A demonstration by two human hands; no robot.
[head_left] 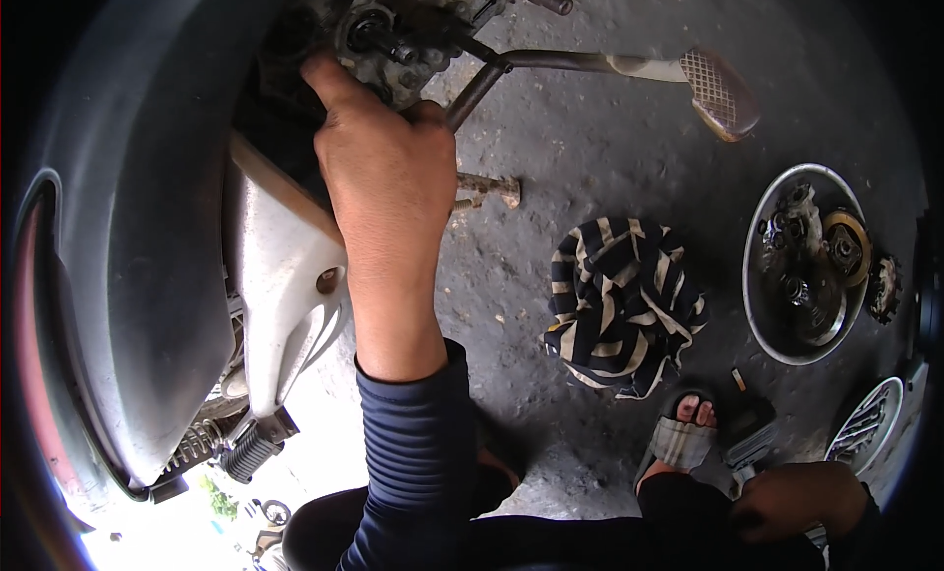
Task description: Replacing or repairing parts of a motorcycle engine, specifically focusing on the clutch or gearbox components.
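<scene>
My left hand (383, 143) reaches into the grimy engine (388, 45) of a motorbike. One finger stretches against the dark metal beside a round opening with a shaft; the other fingers bend in out of sight, and whatever they grip is hidden. Low at the right, my right hand (801, 502) is curled closed beside my knee. A dark, ridged object with a silvery neck (752, 443) lies just beyond its fingers, and a bit of shiny metal shows below the hand. I cannot make out what the right hand holds.
A kick lever (600, 63) with a ribbed pedal juts right from the engine. On the dark floor lie a striped cloth (624, 305), a metal basin (752, 305) of oily parts, a gear-like part (886, 288) and a round tray (897, 399). The motorbike's body (147, 227) fills the left.
</scene>
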